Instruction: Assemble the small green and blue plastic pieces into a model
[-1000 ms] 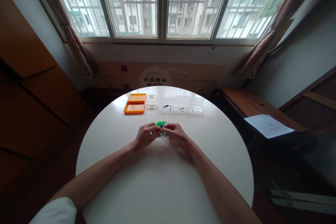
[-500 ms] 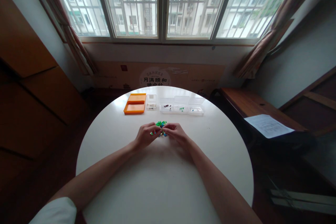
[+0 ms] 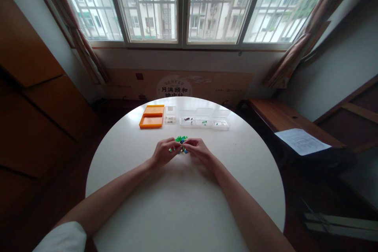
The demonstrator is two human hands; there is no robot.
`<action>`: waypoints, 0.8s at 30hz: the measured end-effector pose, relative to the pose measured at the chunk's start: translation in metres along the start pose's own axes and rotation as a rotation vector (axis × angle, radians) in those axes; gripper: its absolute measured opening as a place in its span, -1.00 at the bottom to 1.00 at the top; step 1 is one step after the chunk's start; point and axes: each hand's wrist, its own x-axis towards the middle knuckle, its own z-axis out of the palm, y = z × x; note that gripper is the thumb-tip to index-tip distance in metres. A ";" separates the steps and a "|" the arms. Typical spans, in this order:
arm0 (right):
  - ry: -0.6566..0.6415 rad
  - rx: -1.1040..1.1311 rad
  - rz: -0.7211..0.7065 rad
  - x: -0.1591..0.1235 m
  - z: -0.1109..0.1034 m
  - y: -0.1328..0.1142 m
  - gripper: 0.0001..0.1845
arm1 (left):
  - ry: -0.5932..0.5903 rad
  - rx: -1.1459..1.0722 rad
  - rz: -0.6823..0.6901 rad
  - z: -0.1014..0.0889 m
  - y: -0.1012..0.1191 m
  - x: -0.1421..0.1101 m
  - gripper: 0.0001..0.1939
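At centre frame I cannot tell whether my left hand (image 3: 165, 152) and right hand (image 3: 200, 151) grip anything, but work looks unfinished: coloured pieces (image 3: 180, 139) lie heaped between them, a few bits (image 3: 187, 119) in clear boxes (image 3: 203, 126) at upper centre.

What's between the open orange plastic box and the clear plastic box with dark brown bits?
Another, smaller clear plastic box sits between them, right beside the orange box. The head view shows it.
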 end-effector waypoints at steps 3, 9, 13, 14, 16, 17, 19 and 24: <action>0.007 0.012 0.007 0.000 0.001 -0.001 -0.65 | 0.013 -0.008 0.006 0.000 0.000 0.000 -0.82; 0.014 0.014 0.006 0.000 0.001 -0.001 -0.66 | 0.007 -0.001 0.007 0.000 0.000 0.000 -0.83; 0.010 0.002 0.001 0.000 0.000 0.000 -0.66 | 0.008 -0.001 0.003 0.000 0.000 0.000 -0.83; 0.010 -0.001 0.000 0.001 0.000 0.001 -0.65 | 0.011 -0.005 0.005 0.001 0.000 0.000 -0.83; 0.010 -0.013 -0.002 0.001 0.000 0.001 -0.63 | 0.016 -0.012 0.008 0.001 -0.001 0.000 -0.83; 0.009 -0.024 -0.003 0.001 0.000 0.001 -0.62 | 0.015 -0.015 0.008 0.001 -0.001 0.000 -0.82; 0.008 -0.049 -0.003 0.001 0.000 0.000 -0.62 | 0.011 -0.019 0.008 0.001 -0.002 0.000 -0.82; 0.010 -0.081 -0.009 0.002 0.000 -0.001 -0.63 | -0.002 -0.017 0.014 0.001 -0.003 0.000 -0.82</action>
